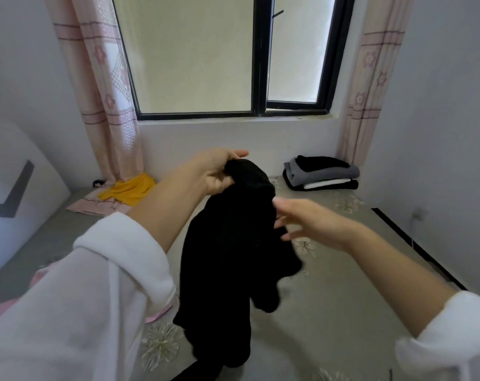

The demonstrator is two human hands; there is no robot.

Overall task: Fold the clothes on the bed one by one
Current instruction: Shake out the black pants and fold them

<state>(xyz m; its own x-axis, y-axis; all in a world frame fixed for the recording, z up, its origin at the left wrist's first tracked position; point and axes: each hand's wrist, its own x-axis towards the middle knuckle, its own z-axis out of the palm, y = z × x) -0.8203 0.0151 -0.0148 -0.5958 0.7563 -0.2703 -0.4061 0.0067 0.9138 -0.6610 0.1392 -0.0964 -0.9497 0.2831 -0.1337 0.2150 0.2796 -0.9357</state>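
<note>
A black garment (227, 257) hangs bunched in the air above the bed (343, 298). My left hand (219, 171) grips its top end, fingers curled round the cloth. My right hand (307, 221) is beside the garment's right edge with fingers spread and straight, blurred by motion; its fingertips are at the cloth and hold nothing. The garment's lower end trails down to the bed near the bottom of the view.
A folded stack of black, grey and white clothes (321, 173) sits at the bed's far right corner. A yellow garment (130, 189) lies crumpled at the far left near the curtain (104, 105). Pink cloth (156, 314) lies under my left sleeve. A window is ahead.
</note>
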